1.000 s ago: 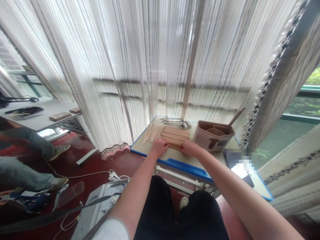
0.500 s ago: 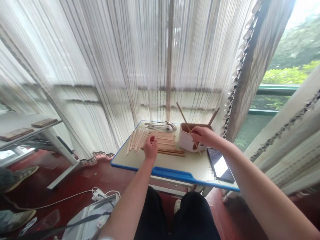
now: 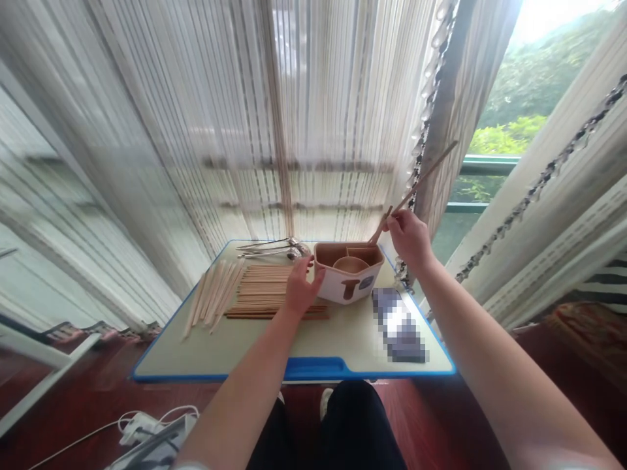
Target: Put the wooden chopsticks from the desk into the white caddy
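Caution: the left hand (image 3: 302,287), fingers spread, is beside the left wall of the holder (image 3: 334,286); excess pressure could slide it toward the right edge of the surface (image 3: 362,341). The right hand (image 3: 411,238) pinches one brown chopstick (image 3: 426,179) near the far right corner; its tilt could strike the standing stick (image 3: 380,228), or a loose pinch drop it over the edge.

Count, near to far: one pixelated dark object (image 3: 399,326), near right corner; chopstick row (image 3: 264,287), left of the holder, too close-packed to count; pale sticks (image 3: 215,294), left edge, overlapping, uncountable; one holder; one standing stick; spoons (image 3: 296,252), far edge, at least two.
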`<state>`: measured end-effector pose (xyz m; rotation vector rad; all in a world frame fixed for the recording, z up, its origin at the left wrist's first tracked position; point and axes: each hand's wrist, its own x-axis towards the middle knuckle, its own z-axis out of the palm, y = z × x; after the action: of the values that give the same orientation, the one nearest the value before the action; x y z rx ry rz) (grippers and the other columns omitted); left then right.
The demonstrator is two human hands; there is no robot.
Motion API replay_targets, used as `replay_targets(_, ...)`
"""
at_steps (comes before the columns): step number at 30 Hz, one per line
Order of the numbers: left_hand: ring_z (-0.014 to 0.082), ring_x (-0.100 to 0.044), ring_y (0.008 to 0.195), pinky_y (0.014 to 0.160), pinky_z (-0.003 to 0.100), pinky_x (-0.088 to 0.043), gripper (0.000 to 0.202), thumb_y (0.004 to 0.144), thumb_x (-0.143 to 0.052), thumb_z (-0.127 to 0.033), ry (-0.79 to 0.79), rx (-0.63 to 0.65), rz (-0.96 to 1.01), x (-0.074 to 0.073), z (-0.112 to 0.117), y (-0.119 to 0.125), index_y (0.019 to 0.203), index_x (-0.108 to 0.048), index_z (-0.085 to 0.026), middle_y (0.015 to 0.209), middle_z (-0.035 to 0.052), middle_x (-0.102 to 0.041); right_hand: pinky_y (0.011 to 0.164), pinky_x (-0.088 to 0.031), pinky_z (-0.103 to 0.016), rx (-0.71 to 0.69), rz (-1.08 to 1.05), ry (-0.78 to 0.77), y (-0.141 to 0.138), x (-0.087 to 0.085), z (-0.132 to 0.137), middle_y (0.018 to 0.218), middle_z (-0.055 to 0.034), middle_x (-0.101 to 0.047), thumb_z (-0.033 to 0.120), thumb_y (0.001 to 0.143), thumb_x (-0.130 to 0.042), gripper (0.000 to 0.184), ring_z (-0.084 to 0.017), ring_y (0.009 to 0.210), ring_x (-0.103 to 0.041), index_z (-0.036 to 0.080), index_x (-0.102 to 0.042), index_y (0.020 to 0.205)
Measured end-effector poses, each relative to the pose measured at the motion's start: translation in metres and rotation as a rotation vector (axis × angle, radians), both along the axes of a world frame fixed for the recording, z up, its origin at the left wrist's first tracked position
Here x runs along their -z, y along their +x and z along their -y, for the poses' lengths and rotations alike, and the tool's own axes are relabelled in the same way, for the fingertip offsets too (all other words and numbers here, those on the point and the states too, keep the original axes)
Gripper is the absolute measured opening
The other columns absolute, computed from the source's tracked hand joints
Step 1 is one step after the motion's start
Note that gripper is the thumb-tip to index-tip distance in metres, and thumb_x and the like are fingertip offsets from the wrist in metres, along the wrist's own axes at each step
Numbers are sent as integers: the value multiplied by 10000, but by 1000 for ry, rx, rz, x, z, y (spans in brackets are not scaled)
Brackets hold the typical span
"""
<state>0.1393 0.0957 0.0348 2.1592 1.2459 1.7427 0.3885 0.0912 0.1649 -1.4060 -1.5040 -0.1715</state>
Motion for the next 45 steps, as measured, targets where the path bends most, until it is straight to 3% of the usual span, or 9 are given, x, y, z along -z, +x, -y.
replay_targets(6,158,-589,884,767,302,-529,379,841,-526,-354,15,-9,-56,13,-2,3,1173,-502,-173,1135,116,-562,676,-429,-297,34,142,-87,3,13,-13,794,-69,-686,339,808,-469,253,-197,729,-610,178,-647,887)
replay_targets(13,156,-591,887,760,298,-532,386,838,-534,-343,-15,-11,-68,14,0,4,1185,-485,-179,1134,109,-559,637,-414,-300,193,235,-303,-7,17,-9,746,-58,-675,339,758,-500,235,-216,729,-595,197,-669,838)
replay_targets(18,141,-596,835,727,293,-536,352,836,-536,-349,-30,-20,-60,15,0,3,1143,-504,-180,1113,102,-561,605,-403,-299,209,248,-380,-7,14,-7,765,-66,-666,382,736,-524,221,-220,727,-584,207,-655,771)
replay_targets(22,144,-594,826,725,301,-532,349,829,-540,-360,-41,-35,-55,15,-1,3,1130,-507,-185,1112,100,-565,612,-410,-311,209,165,-261,-4,4,-3,695,-58,-633,435,734,-538,250,-206,672,-556,203,-626,752)
replay_targets(25,145,-596,825,717,301,-532,355,825,-543,-363,-59,-35,-52,15,-1,2,1132,-507,-188,1105,97,-569,628,-423,-318,187,86,-89,-4,-1,-1,692,-42,-613,405,765,-516,283,-187,632,-532,191,-599,930)
replay_targets(29,142,-600,813,700,295,-533,358,816,-553,-359,-70,-41,-42,15,0,1,1128,-511,-189,1089,95,-577,746,-441,-363,132,160,83,-5,0,-6,987,-99,-578,334,785,-507,398,-224,847,-543,198,-527,1159)
replay_targets(32,140,-600,806,698,293,-531,349,814,-558,-349,-72,-42,-30,15,1,0,1118,-517,-183,1071,91,-584,812,-431,-401,134,233,105,-4,3,-13,1103,-126,-507,298,813,-475,360,-256,966,-506,204,-564,1148)
replay_targets(39,141,-591,795,707,305,-525,357,811,-559,-361,-93,-30,-16,17,1,-1,1113,-511,-178,1054,92,-581,881,-404,-417,128,260,124,-2,8,-15,1073,-133,-471,203,806,-456,323,-254,1000,-478,182,-604,1093)
replay_targets(45,129,-599,755,672,283,-523,366,807,-562,-379,-116,-43,69,10,4,-11,1111,-512,-182,1054,86,-597,894,-403,-450,84,292,188,-30,7,23,1111,-129,-451,230,820,-462,328,-272,1049,-460,209,-572,1128)
